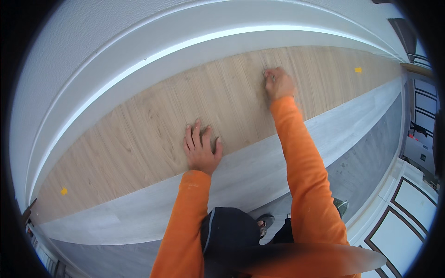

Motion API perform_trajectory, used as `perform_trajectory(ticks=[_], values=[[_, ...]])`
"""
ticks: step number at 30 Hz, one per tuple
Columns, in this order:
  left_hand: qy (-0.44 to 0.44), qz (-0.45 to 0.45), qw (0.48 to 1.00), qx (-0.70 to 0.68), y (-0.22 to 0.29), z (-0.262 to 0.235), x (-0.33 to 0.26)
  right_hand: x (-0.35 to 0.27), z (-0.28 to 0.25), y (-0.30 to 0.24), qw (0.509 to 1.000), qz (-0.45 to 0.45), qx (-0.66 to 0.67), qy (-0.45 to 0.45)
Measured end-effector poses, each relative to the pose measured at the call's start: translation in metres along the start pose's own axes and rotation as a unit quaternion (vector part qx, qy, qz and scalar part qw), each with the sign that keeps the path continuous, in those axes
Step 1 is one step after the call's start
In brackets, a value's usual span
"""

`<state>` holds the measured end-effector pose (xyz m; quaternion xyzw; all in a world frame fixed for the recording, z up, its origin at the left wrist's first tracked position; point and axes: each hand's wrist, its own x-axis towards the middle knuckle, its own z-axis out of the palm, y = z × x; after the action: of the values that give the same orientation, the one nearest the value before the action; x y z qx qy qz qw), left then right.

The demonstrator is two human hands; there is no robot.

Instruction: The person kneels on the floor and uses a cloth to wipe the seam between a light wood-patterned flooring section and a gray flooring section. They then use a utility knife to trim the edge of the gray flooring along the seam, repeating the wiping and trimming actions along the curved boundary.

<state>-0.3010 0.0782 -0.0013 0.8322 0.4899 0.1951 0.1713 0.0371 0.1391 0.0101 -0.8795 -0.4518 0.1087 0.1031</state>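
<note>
My left hand [202, 152] lies on the light wood-grain surface [153, 125], its fingers spread and nothing held. Farther up and to the right, my right hand [280, 84] is closed, with its fingertips down at the same surface. A small greyish bit shows at those fingertips, too small and blurred to name. Both of my forearms are in orange sleeves.
Yellow tape pieces mark the wood-grain surface at its right [358, 70] and left [64, 191]. A bright white ledge [194, 46] curves along the far side. Pale grey planks [250, 178] run along the near side. White panelled doors [398, 236] stand at right.
</note>
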Motion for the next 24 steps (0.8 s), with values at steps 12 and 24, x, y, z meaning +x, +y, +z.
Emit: perform_trajectory(ticks=[12,24], values=[[-0.008,-0.008,1.0,0.002,0.0,0.0,0.0,0.015,0.0,0.003,0.989,0.065,0.047,0.121],[-0.011,-0.01,1.0,0.014,0.0,-0.001,0.0,0.026,-0.007,0.011,0.992,0.061,0.054,0.099]])
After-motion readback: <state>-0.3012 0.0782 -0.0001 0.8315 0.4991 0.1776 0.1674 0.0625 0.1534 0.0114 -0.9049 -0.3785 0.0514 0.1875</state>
